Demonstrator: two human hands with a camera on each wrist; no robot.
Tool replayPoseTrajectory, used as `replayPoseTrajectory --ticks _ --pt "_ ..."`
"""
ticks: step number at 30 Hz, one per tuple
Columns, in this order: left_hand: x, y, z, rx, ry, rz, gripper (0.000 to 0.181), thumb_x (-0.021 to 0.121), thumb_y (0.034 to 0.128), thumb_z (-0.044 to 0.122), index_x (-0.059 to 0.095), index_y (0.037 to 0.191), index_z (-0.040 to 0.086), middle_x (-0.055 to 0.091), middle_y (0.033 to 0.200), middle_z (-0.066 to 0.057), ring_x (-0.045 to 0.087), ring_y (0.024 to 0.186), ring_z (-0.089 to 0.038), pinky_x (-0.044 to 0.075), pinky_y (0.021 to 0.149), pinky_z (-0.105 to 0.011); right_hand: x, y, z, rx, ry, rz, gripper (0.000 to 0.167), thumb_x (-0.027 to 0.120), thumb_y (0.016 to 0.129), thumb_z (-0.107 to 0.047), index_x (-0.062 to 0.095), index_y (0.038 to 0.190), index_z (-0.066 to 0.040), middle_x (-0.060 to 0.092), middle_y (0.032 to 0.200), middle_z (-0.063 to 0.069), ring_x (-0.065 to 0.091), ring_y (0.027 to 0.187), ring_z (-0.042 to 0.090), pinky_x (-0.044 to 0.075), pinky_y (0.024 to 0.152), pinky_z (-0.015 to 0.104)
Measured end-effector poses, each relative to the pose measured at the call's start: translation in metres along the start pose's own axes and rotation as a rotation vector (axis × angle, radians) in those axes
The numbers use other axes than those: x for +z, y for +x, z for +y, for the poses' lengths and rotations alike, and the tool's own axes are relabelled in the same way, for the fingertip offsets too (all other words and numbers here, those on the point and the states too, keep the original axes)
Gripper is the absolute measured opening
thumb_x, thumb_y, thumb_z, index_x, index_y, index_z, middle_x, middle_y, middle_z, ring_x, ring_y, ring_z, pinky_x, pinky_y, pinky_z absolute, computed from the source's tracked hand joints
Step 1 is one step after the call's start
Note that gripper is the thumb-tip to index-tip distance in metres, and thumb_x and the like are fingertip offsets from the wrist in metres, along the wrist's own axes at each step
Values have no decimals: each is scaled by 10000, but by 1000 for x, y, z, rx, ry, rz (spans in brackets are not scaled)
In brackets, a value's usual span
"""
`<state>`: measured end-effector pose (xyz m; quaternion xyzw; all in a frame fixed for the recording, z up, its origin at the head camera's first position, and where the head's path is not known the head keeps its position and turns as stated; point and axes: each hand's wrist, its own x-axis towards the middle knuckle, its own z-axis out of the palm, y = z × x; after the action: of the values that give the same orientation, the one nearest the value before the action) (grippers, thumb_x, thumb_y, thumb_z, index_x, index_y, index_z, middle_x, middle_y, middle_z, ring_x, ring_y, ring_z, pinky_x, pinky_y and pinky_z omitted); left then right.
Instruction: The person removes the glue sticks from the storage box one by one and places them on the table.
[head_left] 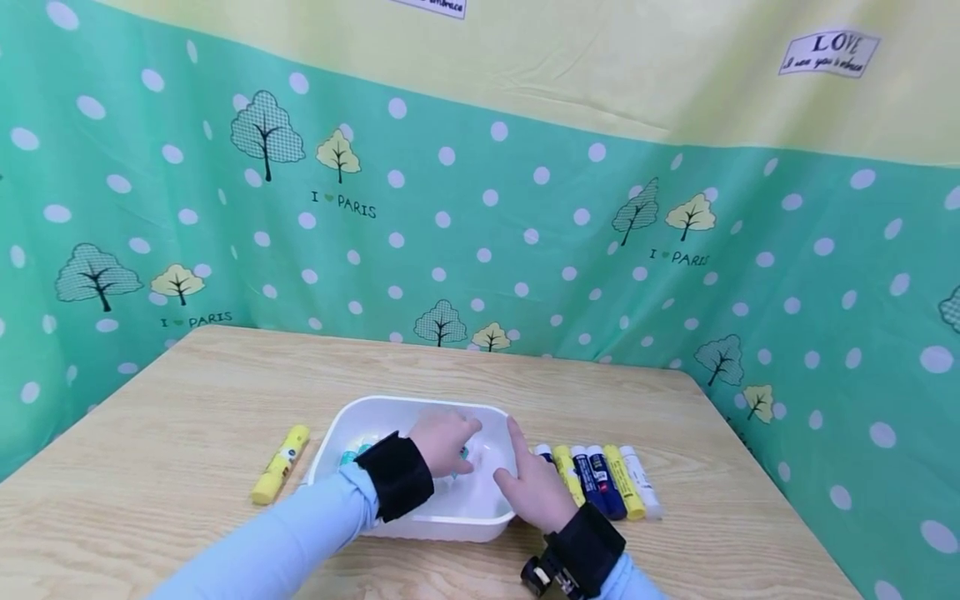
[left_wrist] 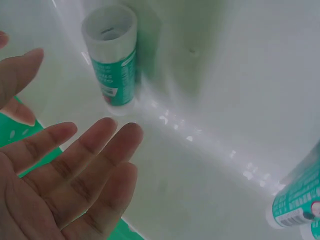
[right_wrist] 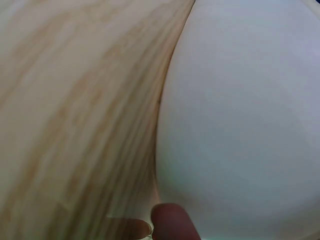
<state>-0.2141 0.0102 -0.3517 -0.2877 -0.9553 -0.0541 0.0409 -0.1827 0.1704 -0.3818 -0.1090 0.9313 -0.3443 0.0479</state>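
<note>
A white plastic basin (head_left: 450,527) stands on the table with a few green-and-white glue sticks (head_left: 348,457) inside it. My left hand (head_left: 441,440) reaches into the basin. In the left wrist view its fingers (left_wrist: 82,172) are spread and hold nothing, and their tips lie close to one upright glue stick (left_wrist: 112,75). Another glue stick (left_wrist: 300,200) shows at that view's right edge. At the basin's right side, my right hand (head_left: 542,490) has its index finger stretched along the rim and its thumb apart. Most of this hand is outside the right wrist view.
To the right of the basin lies a row of several yellow, dark blue and white glue sticks (head_left: 606,482). A lone yellow glue stick (head_left: 281,465) lies on the wooden table (head_left: 180,433) to the left. A patterned green curtain (head_left: 465,225) hangs behind.
</note>
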Motion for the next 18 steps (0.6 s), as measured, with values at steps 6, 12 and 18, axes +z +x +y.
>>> replayPoseTrajectory --ticks 6,12,18 --pt "10 1 -4 -60 -75 -71 443 722 634 138 574 1046 68 616 893 -72 571 826 -192 453 762 -292 0 0 -3 6 6 -1 697 451 829 -203 48 1394 -155 514 1108 247 557 633 155 431 483 250" --pt "6 0 -4 -118 -140 -130 438 674 661 4 553 1078 58 608 964 -83 561 889 -182 432 845 -296 -2 0 -4 -7 -11 9 698 455 826 -204 53 1394 -142 514 1107 258 563 648 163 443 507 262" --pt "18 -1 -8 -101 -161 -102 461 617 669 -74 529 1103 55 591 1021 -86 545 968 -199 413 878 -314 -1 0 -2 -8 -12 10 699 454 826 -206 52 1394 -138 534 1073 250 561 629 155 443 501 259"
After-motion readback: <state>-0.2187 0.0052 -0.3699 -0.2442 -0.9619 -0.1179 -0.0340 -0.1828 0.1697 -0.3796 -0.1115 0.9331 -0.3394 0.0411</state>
